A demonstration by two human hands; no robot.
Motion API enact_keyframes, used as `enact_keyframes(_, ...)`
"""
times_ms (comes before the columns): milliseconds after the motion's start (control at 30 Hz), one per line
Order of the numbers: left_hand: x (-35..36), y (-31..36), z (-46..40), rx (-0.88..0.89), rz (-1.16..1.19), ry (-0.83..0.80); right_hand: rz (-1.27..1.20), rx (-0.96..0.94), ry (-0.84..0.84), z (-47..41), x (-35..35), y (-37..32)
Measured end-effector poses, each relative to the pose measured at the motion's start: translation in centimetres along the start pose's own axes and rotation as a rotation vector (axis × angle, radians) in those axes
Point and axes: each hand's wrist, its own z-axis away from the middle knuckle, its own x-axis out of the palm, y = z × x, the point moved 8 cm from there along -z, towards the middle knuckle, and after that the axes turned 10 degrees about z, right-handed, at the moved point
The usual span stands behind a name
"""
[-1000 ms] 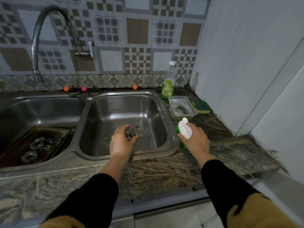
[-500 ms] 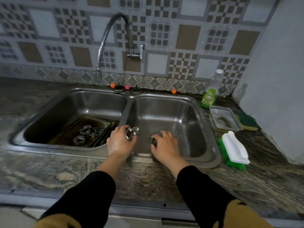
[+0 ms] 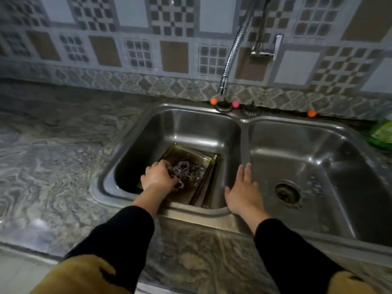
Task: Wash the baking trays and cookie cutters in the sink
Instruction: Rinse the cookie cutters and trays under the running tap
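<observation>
Left hand (image 3: 158, 177) now among cookie cutters (image 3: 186, 170), perhaps gripping – right hand (image 3: 244, 192) spread

A patterned tile wall (image 3: 174, 28) in grey, brown and white backs a dark marbled stone counter (image 3: 53, 149). A flexible steel tap (image 3: 233, 52) hangs from the wall. Light is dim.

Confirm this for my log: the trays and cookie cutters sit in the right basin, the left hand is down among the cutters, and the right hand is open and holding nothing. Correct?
Not quite. The head view shows the trays and cookie cutters in the left basin, not the right one. The rest stands: the left hand is down among the cutters, and the right hand is open and holding nothing.
</observation>
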Motion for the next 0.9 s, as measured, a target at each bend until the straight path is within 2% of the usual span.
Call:
enact_keyframes(200,1.9,-1.4,-5.8,-0.029,-0.034,-0.122,0.070,0.029,-0.002,0.2,-0.2,-0.1)
enact_keyframes(333,3.1,-2.0,-7.2,-0.040,0.031,-0.184,0.109,0.027,-0.005,0.1,-0.2,-0.2)
enact_keyframes(500,0.4,0.9,-8.4,0.053,0.120,-0.074,0.096,0.031,-0.015,0.2,-0.3,-0.3)
enact_keyframes(700,-3.9,12.3,-8.6,0.412,0.520,-0.098,0.096,0.031,-0.008,0.2,-0.5,0.0)
enact_keyframes(800,-7.1,19.1,-7.1,0.567,0.686,-0.096,0.243,0.028,0.222,-0.9,-3.0,-0.1)
enact_keyframes(867,-8.7,23.2,-5.8,0.678,0.748,-0.109,0.219,0.016,0.374,-2.9,-6.2,0.1)
enact_keyframes(900,-9.2,25.0,-5.3,0.733,0.752,-0.112,0.157,0.013,0.357,-4.8,-7.8,0.5)
